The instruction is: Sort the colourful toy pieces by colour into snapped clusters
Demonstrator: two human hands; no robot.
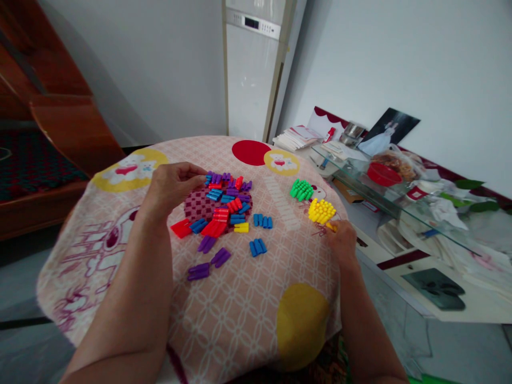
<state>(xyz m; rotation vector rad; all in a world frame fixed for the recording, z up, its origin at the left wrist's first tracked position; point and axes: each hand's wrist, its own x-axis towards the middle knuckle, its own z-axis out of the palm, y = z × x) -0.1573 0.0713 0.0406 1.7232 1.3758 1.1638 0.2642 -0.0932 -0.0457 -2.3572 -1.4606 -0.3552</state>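
Coloured plastic pegs lie on a round table under a pink patterned cloth [240, 298]. A mixed pile of red, blue and purple pegs [228, 205] sits in the middle. My left hand [174, 184] rests at the pile's left edge, fingers curled and pinched at purple pegs [216, 177]. Green pegs [302, 190] and yellow pegs [321, 210] are grouped at the right. My right hand [342, 240] lies beside the yellow group, fingers closed on a yellow peg [331, 226]. Loose purple pegs [208, 261] and blue pegs [258, 246] lie nearer me.
A glass-topped side table [400, 208] at the right carries a red bowl [383, 174], papers, a metal pot and a photo. A white standing unit [252, 69] is behind the table. Wooden furniture [60, 117] stands at the left.
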